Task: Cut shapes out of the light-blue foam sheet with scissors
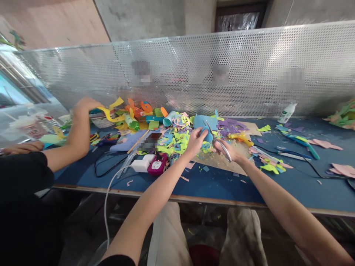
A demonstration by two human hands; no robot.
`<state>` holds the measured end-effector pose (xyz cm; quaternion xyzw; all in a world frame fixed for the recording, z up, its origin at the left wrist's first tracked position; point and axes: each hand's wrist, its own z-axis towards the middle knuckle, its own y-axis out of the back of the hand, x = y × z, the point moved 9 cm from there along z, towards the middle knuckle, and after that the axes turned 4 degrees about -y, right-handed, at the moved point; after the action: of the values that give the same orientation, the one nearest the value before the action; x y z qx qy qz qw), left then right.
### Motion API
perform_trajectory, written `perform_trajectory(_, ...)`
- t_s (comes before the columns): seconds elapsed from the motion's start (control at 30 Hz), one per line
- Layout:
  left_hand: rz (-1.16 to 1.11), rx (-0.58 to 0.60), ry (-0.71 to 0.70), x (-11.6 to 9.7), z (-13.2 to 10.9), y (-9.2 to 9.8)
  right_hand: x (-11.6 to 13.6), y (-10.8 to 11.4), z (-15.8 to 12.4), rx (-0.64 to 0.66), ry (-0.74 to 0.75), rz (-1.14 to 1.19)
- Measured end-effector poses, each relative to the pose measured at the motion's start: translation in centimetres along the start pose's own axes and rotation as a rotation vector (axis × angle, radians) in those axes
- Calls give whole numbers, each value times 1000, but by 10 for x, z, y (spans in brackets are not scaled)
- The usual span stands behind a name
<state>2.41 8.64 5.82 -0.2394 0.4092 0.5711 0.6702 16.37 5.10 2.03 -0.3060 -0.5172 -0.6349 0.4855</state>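
Between thumb and fingers, my left hand [195, 139] pinches a blue piece of paper [205, 122], above the scrap pile. My right hand [226, 149] grips a pair of scissors [212, 133] by the handles, and the blades point up and away from me, beside the blue paper. Whether the blades touch the paper I cannot tell. Yellow-green paper scraps [181, 142] lie heaped just left of and below my hands. Purple paper pieces [230, 125] lie behind my right hand. A yellow glue gun [241, 139] rests close to its right.
A co-worker's arm [74, 136] reaches over the table at left toward a basket [102, 120]. A magenta power block [158, 163] with white chargers [141, 165] sits near the front edge. A perforated metal screen [177, 74] stands behind; a white bottle [287, 113] stands at right.
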Motion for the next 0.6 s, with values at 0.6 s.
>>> perform_trajectory(0.6, -57, -4, -22, -7, 1, 2, 0, -5, -1, 101, 8, -188)
